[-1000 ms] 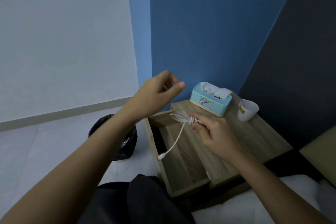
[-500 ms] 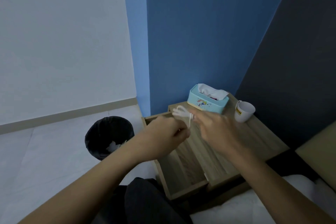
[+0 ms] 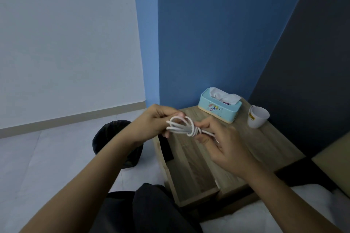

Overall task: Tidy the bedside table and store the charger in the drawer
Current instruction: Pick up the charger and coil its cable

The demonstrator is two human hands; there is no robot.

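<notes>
Fingers (image 3: 205,126) of the right hand (image 3: 225,147) pinch one end of the coiled white charger cable (image 3: 186,128), while the left hand (image 3: 153,123) grips the looped end, the bundle held in the air above the open drawer (image 3: 191,174) of the bedside table. A turn of cable is wrapped around the middle, so the step in hand looks like securing the coil. Next, it needs lowering into the drawer. On the tabletop (image 3: 265,143) stand a tissue box (image 3: 219,109) and a white mug (image 3: 257,117).
</notes>
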